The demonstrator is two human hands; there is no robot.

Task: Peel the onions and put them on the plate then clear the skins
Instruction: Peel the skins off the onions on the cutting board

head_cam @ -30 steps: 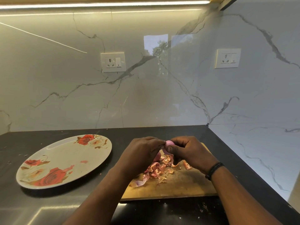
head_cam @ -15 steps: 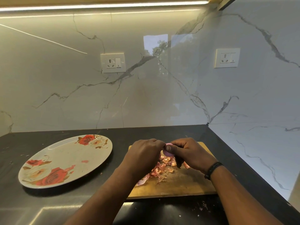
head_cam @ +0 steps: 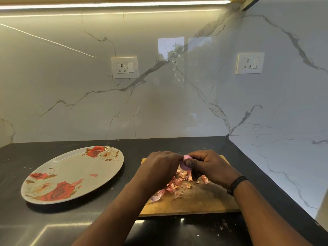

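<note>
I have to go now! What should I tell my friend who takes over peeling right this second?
Left hand: fingers curled onto the onion, working at its skin.
Right hand: grips the same onion, thumb across its front.
The onion is held above the board and looks mostly peeled.
Skins lie heaped on the board under the hands.
Plate: left of the board, no onion on it, only a small scrap or two.
Left to do: finish this onion, put it on the plate, then clear the skins.
</note>
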